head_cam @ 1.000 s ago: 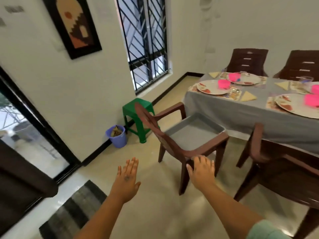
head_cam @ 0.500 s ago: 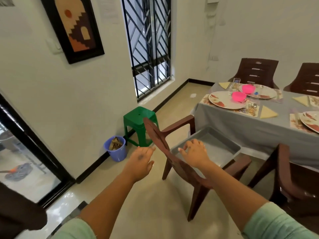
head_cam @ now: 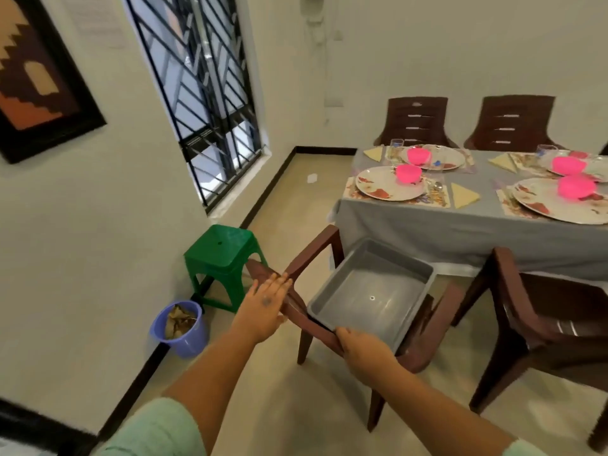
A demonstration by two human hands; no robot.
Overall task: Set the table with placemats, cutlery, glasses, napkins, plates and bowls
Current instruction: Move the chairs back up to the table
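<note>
Brown plastic chair point(head_cam: 316, 327) back is what I'm gripping with my right hand point(head_cam: 363, 352), my left hand point(head_cam: 266, 307) lying flat with straight fingers on its top edge, the grey rectangular plastic tray point(head_cam: 370, 289) sitting on its seat beside the set grey-clothed table point(head_cam: 460, 222)

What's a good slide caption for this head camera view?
Both hands, left and right, on a brown plastic chair holding an empty grey plastic tray.
</note>
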